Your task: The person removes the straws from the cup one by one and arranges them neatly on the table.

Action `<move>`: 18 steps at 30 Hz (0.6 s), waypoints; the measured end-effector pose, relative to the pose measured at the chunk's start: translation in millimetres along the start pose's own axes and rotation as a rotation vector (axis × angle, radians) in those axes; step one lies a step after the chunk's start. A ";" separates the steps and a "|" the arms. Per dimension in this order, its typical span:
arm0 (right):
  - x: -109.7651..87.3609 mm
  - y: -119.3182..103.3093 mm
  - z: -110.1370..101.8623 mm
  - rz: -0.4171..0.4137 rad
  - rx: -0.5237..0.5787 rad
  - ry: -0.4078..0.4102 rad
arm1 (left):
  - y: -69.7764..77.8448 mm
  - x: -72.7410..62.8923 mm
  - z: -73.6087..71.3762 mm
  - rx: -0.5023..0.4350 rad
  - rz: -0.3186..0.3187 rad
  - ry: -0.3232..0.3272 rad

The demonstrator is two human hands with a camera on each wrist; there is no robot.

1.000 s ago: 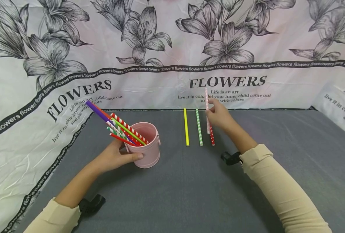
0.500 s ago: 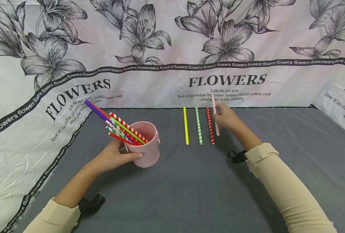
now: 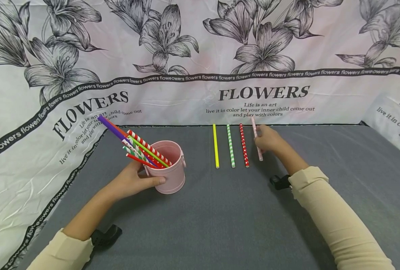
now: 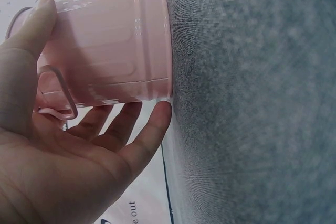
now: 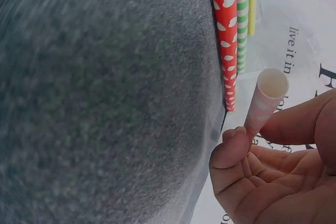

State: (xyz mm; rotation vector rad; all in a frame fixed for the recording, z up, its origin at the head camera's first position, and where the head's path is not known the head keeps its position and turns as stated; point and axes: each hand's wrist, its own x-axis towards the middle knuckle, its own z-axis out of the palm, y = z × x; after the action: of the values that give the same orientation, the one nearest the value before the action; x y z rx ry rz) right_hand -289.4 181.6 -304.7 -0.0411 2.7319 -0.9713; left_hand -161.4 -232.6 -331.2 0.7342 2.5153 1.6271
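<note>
My left hand [image 3: 134, 182] grips a small pink bucket [image 3: 171, 183] by its side, thumb along the front and fingers behind, as the left wrist view shows. Several colourful paper straws [image 3: 146, 150] lean out of the bucket to the left. With thumb and fingers, my right hand [image 3: 268, 139] pinches a pale pink straw [image 3: 257, 144], held close over the table at the right end of a row. In the right wrist view the pink straw's open end [image 5: 273, 84] points toward the camera. Left of it lie a red straw with white dots [image 3: 244, 146], a green-striped straw [image 3: 231, 146] and a yellow straw [image 3: 215, 146].
A grey cloth [image 3: 200, 225] covers the table. Behind it hangs a white curtain [image 3: 186, 101] with flower prints and lettering, also running along the left side. Black wrist mounts [image 3: 107, 237] sit at both cuffs.
My right hand has moved the pink straw to the right, from over the red dotted straw to beside it, and somewhat lower. The left hand and bucket have stayed put.
</note>
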 end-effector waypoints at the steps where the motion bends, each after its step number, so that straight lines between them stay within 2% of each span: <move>1: 0.2 0.5 0.0 0.003 -0.008 -0.001 | -0.3 0.1 0.0 0.002 -0.001 0.001; 11: -2.1 5.1 0.3 -0.007 -0.086 -0.061 | -1.0 -0.5 -1.3 0.018 -0.004 -0.004; 18: -1.2 7.8 1.7 0.001 -0.128 -0.072 | 0.2 1.5 -1.1 -0.005 0.024 -0.010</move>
State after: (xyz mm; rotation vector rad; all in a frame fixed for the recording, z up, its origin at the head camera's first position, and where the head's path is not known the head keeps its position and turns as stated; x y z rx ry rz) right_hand -287.4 186.7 -310.6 -0.0955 2.7239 -0.7775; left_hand -163.0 -232.9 -330.2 0.7727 2.5050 1.6323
